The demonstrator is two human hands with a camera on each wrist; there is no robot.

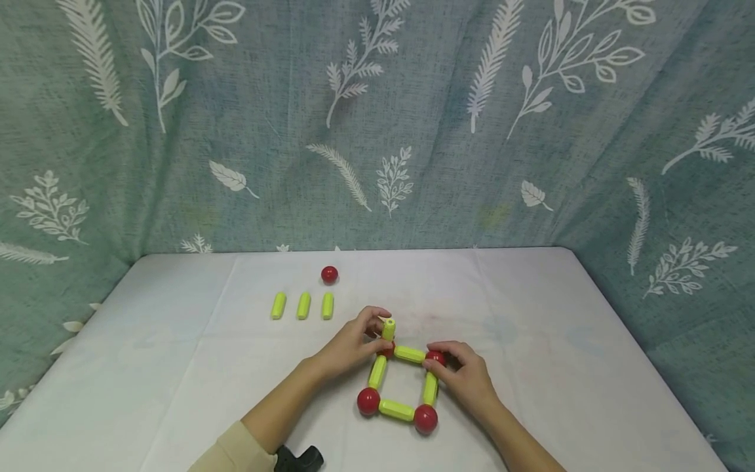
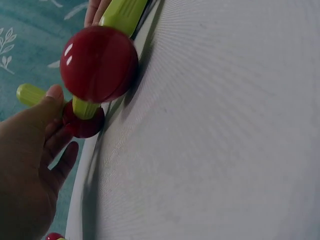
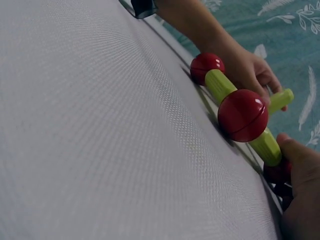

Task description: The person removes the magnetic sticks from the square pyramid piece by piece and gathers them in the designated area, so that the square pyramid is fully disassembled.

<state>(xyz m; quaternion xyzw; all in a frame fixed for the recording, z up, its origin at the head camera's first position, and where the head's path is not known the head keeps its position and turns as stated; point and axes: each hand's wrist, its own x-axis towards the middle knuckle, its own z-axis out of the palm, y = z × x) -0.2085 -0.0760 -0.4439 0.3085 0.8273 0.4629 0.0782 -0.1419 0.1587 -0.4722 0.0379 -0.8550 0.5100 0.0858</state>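
Observation:
A square frame made of yellow-green rods (image 1: 396, 410) and red balls (image 1: 426, 419) lies on the white table, a ball at each corner. At its back left corner, another yellow-green rod (image 1: 388, 329) stands up from the ball. My left hand (image 1: 350, 344) pinches this upright rod low down, thumb near the ball; in the left wrist view the rod (image 2: 31, 95) sticks out past the thumb. My right hand (image 1: 470, 380) grips the back right ball (image 1: 435, 358) between thumb and fingers, partly covering it. Both front balls are untouched.
Three loose yellow-green rods (image 1: 303, 306) lie in a row at the back left of the table (image 1: 531, 314). Behind them sits a single red ball (image 1: 329, 275). A black object (image 1: 299, 459) shows beside the left sleeve at the front edge. A leaf-patterned green cloth (image 1: 436, 164) hangs behind.

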